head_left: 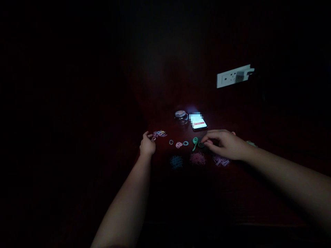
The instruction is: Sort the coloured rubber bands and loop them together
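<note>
My left hand (148, 144) rests at the table's left edge, its visible fingers loosely apart. Beside its fingertips lies a mixed pile of small coloured elastic bands (160, 133), with a pale pink ring (154, 138) close by. Over the right part of the table is my right hand (223, 144), thumb and fingers drawn together in a pinch. Its fingertips are at a dark ring (201, 145); whether they grip anything is too dim to tell. Left of that are green bands (195, 140), a blue ring (185, 143), pink rings (178, 145) and a small greenish ring (171, 142).
Nearer me lie piles of blue bands (176, 162), pink bands (198, 158) and purple bands (221, 161). A lidded glass jar (181, 117) and a lit phone (199, 121) stand behind. A wall socket (230, 77) holds a plug. Pale bands (251, 143) lie behind my right wrist.
</note>
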Demonstrator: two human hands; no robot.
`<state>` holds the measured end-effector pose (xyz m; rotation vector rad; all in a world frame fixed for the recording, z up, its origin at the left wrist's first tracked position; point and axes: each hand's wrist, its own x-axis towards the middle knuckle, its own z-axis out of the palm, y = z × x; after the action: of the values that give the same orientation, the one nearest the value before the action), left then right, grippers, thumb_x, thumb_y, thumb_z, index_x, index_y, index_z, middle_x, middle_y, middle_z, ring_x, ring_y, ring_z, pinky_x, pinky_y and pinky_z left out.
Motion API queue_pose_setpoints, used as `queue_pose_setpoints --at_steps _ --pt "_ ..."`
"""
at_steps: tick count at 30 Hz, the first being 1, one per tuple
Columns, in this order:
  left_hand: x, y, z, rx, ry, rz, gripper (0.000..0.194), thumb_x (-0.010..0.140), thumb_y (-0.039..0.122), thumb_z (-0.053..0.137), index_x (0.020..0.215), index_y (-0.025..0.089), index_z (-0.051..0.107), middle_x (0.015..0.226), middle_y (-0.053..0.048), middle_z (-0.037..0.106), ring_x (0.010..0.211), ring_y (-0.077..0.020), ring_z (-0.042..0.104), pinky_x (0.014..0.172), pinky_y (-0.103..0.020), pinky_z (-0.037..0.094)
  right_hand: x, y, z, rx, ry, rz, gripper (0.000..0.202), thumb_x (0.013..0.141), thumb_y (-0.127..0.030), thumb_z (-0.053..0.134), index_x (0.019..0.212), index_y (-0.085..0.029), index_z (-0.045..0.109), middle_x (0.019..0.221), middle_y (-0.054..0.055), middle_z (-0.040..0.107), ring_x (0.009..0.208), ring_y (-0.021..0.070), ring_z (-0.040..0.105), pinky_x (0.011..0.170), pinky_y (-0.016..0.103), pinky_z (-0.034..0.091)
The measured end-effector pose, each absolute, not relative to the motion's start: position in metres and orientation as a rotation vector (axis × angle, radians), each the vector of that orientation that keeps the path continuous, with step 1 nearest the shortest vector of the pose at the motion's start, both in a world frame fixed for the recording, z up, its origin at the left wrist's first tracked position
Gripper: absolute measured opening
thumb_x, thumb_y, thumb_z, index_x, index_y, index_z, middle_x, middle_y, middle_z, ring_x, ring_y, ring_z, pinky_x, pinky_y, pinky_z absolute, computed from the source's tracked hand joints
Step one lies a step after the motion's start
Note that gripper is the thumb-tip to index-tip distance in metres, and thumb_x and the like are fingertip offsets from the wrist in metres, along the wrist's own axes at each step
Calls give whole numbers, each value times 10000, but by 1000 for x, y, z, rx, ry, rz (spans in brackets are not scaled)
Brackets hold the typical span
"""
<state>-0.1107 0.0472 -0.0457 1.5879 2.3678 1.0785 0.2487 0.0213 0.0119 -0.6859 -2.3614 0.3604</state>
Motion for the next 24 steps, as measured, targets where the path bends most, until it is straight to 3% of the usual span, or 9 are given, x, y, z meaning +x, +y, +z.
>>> queue_pose_setpoints --at_steps 4,11,15,19,21,24 --pt "-114 50 -47 1555 2403 1197 545 834 146 516 1371 153 422 1380 -136 542 1249 -198 540 1066 -309 409 249 21 12 -695 -2343 352 175 852 -283 547 882 -186 690 694 11 608 632 141 543 621 276 407" --pt "-120 63 -42 1405 2402 1152 401 886 164 447 1270 177 562 1277 -108 639 1171 -212 606 1015 -342 443 247 22 11 -696 -2342 324 166 851 -265 536 859 -185 681 679 6 594 626 141 542 621 277 406" --pt "-120 70 -38 1440 2420 1117 403 896 318 496 1254 164 597 1256 -139 650 1169 -250 607 1008 -355 442 247 23 11 -702 -2334 324 160 848 -260 538 848 -189 681 681 9 597 625 142 532 619 280 401" --pt "-112 70 -34 1685 2469 873 629 801 581 583 1295 193 590 1323 -149 603 1232 -301 553 1041 -391 413 247 23 10 -698 -2336 314 151 853 -255 536 841 -191 672 686 5 591 633 139 522 619 277 393" --pt "-110 71 -33 1777 2505 785 647 783 611 590 1296 216 597 1360 -145 573 1257 -322 523 1048 -421 402 246 23 10 -700 -2344 301 152 860 -253 530 834 -191 666 691 4 589 635 135 517 621 276 389" --pt "-111 78 -36 1880 2450 773 494 824 544 581 1204 239 663 1309 -118 614 1210 -286 560 1031 -389 417 245 22 9 -716 -2354 288 151 866 -247 526 844 -190 664 699 4 589 637 135 511 621 277 385"
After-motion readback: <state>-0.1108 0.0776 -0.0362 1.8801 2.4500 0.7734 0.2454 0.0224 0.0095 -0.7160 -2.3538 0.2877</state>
